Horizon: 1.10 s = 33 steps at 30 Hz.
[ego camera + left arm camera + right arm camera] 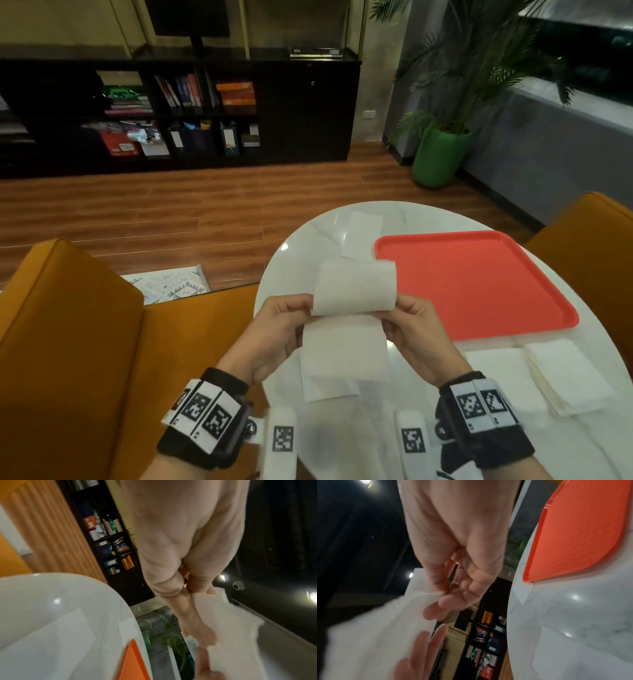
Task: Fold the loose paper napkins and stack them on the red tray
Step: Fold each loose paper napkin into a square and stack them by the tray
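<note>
From the head view, the left hand [274, 329] and right hand [416, 329] each pinched a side of a white napkin [354, 289], held above the round table [301, 246] beside the bare red tray [479, 284]. The left wrist view showed fingers clamping its edge. The right wrist view showed thumb and fingers nipping it. Matching the edges squarely before creasing would likely give a neat fold.

A round white marble table [301, 240] stands between mustard-yellow chairs [68, 329] on a wooden plank floor [171, 205], with a black bookshelf [178, 113] holding books and binders along the far wall and a green-potted palm [440, 154] beside the window.
</note>
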### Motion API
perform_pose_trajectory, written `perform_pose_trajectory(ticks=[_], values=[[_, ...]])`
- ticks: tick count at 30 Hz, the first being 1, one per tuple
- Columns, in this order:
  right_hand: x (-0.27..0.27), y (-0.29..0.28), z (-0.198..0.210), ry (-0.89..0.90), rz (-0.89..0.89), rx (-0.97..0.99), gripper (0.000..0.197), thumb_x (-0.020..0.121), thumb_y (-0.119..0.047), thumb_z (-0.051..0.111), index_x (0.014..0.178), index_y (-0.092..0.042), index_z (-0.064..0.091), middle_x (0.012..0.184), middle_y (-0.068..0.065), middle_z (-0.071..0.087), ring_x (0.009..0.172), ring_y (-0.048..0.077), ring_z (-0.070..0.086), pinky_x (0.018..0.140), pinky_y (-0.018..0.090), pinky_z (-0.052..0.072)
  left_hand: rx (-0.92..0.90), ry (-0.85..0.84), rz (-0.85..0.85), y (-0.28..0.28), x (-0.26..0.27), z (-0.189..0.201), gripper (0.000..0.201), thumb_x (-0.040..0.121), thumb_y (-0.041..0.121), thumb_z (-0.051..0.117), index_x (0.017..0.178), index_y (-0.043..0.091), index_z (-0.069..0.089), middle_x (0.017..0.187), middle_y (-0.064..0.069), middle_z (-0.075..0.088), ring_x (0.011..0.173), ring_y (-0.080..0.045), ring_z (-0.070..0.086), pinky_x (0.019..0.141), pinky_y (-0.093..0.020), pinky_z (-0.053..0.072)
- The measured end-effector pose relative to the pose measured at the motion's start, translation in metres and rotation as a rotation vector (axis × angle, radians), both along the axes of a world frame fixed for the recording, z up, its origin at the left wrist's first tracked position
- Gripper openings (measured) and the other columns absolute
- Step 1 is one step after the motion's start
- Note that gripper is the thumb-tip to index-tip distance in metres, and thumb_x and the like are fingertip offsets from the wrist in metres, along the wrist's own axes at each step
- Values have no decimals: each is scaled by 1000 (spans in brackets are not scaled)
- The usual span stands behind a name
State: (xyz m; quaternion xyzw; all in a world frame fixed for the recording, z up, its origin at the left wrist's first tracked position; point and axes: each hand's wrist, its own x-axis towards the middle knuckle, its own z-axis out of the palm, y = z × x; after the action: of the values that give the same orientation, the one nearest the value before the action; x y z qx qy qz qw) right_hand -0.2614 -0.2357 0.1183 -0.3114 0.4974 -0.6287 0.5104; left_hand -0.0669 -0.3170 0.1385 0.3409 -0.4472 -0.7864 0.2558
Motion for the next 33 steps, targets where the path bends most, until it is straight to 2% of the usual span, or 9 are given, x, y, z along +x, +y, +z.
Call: perform_pose_trajectory(ticks=[3, 5, 7, 11, 14, 19, 22, 26, 33], values=[[3, -3, 4, 107, -55, -105, 9, 67, -6, 79, 75, -10, 76, 75, 9, 69, 69, 22, 60, 61, 31, 51, 181, 76, 30, -1, -1, 2, 28, 102, 22, 46, 125, 18, 61, 119, -16, 69, 112, -33, 65, 90, -43, 56], [2, -4, 5, 234, -72, -135, 26, 80, 10, 63, 71, -12, 75, 72, 6, 67, 68, 23, 55, 60, 31, 45, 293, 65, 9, 1, -2, 1, 40, 99, 48, 43, 128, 24, 57, 121, -16, 68, 111, -34, 65, 95, -49, 52], [1, -5, 8, 297, -75, -118, 45, 86, 17, 48, 68, -15, 75, 72, 2, 68, 65, 20, 54, 56, 25, 42, 330, 59, 19, 3, -4, 0, 51, 92, 57, 47, 130, 24, 56, 120, -13, 69, 110, -32, 66, 96, -50, 52], [5, -6, 16, 368, -73, -95, 41, 87, 17, 44, 68, -6, 72, 73, -1, 69, 66, 10, 60, 54, 18, 45, 264, 32, 71, 12, -9, 3, 35, 92, 45, 56, 119, 24, 59, 103, -8, 75, 97, -25, 72, 76, -39, 61], [6, -5, 17, 383, -93, -76, 36, 88, 16, 44, 74, -3, 71, 75, -1, 68, 63, 7, 58, 53, 17, 44, 258, 49, 82, 16, -11, 3, 22, 92, 33, 59, 111, 23, 62, 98, -6, 76, 102, -26, 69, 81, -40, 60], [6, 1, 11, 453, -100, -121, 23, 87, 0, 62, 80, -18, 76, 100, 0, 71, 72, 23, 54, 71, 36, 46, 268, 77, 102, 22, -12, 4, 22, 91, 30, 61, 110, 19, 64, 105, -11, 71, 102, -27, 66, 79, -37, 60], [7, 2, 12, 447, -112, -123, 30, 84, 4, 61, 78, -20, 77, 93, -1, 72, 72, 22, 57, 70, 32, 47, 256, 67, 112, 24, -14, 2, 26, 90, 28, 63, 114, 19, 60, 111, -13, 68, 105, -28, 65, 74, -36, 62], [9, 2, 16, 410, -116, -90, 40, 84, 15, 54, 73, -18, 75, 80, -4, 71, 73, 10, 63, 62, 20, 49, 210, 63, 110, 25, -15, 1, 29, 89, 26, 64, 116, 15, 62, 109, -11, 73, 104, -27, 67, 70, -32, 61], [11, 5, 13, 449, -126, -113, 43, 84, 14, 54, 75, -21, 77, 84, 0, 74, 75, 13, 65, 67, 25, 52, 149, 16, 132, 26, -15, -4, 32, 90, 31, 62, 117, 15, 60, 107, -10, 70, 102, -27, 66, 77, -32, 60]])
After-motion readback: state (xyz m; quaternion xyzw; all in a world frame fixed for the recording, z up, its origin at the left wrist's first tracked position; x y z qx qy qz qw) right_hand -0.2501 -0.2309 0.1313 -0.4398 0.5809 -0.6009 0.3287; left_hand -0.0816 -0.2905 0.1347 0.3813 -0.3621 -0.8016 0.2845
